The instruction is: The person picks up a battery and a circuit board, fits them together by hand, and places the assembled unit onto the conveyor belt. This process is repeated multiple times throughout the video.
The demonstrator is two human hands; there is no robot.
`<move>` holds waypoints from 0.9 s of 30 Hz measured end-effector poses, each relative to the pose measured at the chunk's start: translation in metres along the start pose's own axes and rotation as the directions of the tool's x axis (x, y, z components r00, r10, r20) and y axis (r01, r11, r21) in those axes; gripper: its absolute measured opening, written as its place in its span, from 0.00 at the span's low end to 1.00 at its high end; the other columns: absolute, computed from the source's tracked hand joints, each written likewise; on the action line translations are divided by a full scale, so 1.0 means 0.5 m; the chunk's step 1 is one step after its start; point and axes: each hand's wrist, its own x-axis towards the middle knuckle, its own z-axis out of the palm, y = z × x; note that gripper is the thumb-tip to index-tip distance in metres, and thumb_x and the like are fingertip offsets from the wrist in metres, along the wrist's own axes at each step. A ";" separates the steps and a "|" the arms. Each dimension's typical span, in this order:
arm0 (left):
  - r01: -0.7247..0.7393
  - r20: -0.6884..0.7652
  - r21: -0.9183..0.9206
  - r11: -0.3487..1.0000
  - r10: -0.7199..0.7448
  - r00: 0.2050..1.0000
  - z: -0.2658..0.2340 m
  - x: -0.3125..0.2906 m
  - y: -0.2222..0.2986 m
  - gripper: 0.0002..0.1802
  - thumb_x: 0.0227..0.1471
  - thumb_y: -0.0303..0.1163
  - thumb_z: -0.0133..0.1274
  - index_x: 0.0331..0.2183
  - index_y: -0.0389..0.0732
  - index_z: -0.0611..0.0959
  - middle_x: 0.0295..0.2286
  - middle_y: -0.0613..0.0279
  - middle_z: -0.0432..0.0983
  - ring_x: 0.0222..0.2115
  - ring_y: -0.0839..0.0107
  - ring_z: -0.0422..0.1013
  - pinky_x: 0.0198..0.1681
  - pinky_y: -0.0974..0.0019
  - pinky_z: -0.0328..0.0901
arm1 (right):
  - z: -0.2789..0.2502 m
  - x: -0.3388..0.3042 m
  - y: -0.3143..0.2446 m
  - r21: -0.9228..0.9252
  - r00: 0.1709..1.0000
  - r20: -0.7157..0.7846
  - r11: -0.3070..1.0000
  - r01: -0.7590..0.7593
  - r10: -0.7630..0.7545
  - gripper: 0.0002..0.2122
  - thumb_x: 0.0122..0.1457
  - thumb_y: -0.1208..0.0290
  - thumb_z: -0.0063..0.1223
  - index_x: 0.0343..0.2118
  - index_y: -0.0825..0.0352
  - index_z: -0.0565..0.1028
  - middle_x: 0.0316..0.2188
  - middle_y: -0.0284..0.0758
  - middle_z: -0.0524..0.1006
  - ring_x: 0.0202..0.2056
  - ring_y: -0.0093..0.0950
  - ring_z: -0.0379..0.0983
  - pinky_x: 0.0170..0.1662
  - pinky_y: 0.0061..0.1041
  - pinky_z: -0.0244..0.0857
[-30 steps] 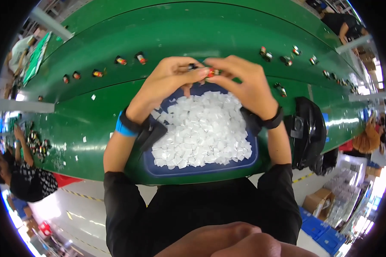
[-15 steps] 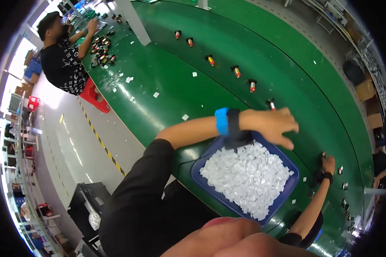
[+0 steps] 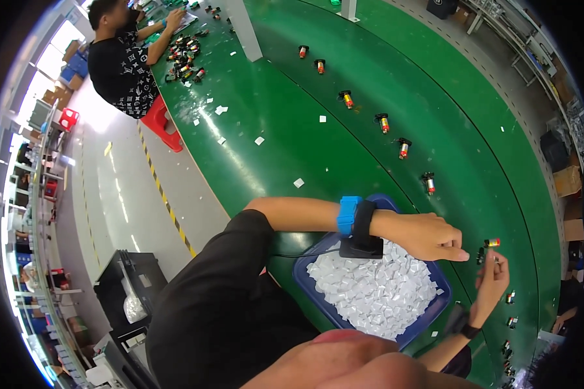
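My left hand (image 3: 431, 236) is over the far right rim of a blue tray (image 3: 313, 285), its fingers curled together. What they hold, if anything, I cannot make out. Small white square pieces (image 3: 376, 292) heap up inside the tray. To the right, my right hand (image 3: 492, 282) pinches a small red-and-yellow cylinder with black parts (image 3: 493, 243), held up just beyond the left fingertips. A blue strap (image 3: 348, 216) and a black device (image 3: 362, 246) sit on my left wrist.
Similar cylinders (image 3: 404, 149) stand in a spaced row along the green table (image 3: 272, 117). Loose white squares (image 3: 298, 183) are scattered on it. At the far left a co-worker (image 3: 120, 71) sits by a pile of cylinders (image 3: 185, 55). A grey post (image 3: 243, 29) rises from the table.
My left hand has moved down and slightly right, its spread fingers now curled. My right hand has lifted the cylinder up toward it. The whole view has shifted a little.
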 end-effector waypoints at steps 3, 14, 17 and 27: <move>0.045 -0.080 -0.094 0.995 -0.052 0.995 0.012 -0.012 0.025 0.22 0.59 0.44 0.54 0.44 0.35 0.77 0.29 0.52 0.82 0.26 0.61 0.78 0.28 0.61 0.68 | 0.084 -0.076 -0.055 0.141 0.995 0.003 0.985 0.098 -0.099 0.04 0.64 0.72 0.55 0.36 0.66 0.73 0.24 0.26 0.73 0.21 0.11 0.63 0.17 0.11 0.47; -0.189 -0.309 0.029 0.982 0.188 0.932 0.051 -0.016 0.032 0.13 0.54 0.31 0.53 0.40 0.35 0.73 0.26 0.53 0.75 0.25 0.55 0.73 0.28 0.55 0.65 | 0.107 -0.150 -0.089 0.275 0.990 0.038 0.954 0.119 -0.135 0.06 0.64 0.76 0.52 0.39 0.72 0.70 0.25 0.34 0.75 0.23 0.18 0.72 0.19 0.16 0.67; -0.278 -0.345 0.077 0.957 0.287 0.894 0.054 -0.013 0.021 0.14 0.52 0.29 0.53 0.40 0.35 0.73 0.29 0.51 0.74 0.28 0.53 0.73 0.29 0.54 0.66 | 0.101 -0.152 -0.104 0.281 0.987 0.117 0.957 0.077 -0.114 0.06 0.64 0.76 0.52 0.40 0.71 0.69 0.25 0.34 0.75 0.22 0.17 0.72 0.19 0.15 0.67; -0.408 -0.298 0.354 0.841 0.515 0.804 0.048 0.035 -0.011 0.15 0.50 0.35 0.55 0.38 0.37 0.77 0.29 0.52 0.77 0.32 0.54 0.76 0.30 0.57 0.69 | 0.055 -0.065 0.076 0.277 0.880 -0.071 0.838 0.470 -0.470 0.16 0.64 0.74 0.54 0.52 0.70 0.68 0.32 0.38 0.78 0.30 0.28 0.74 0.34 0.27 0.72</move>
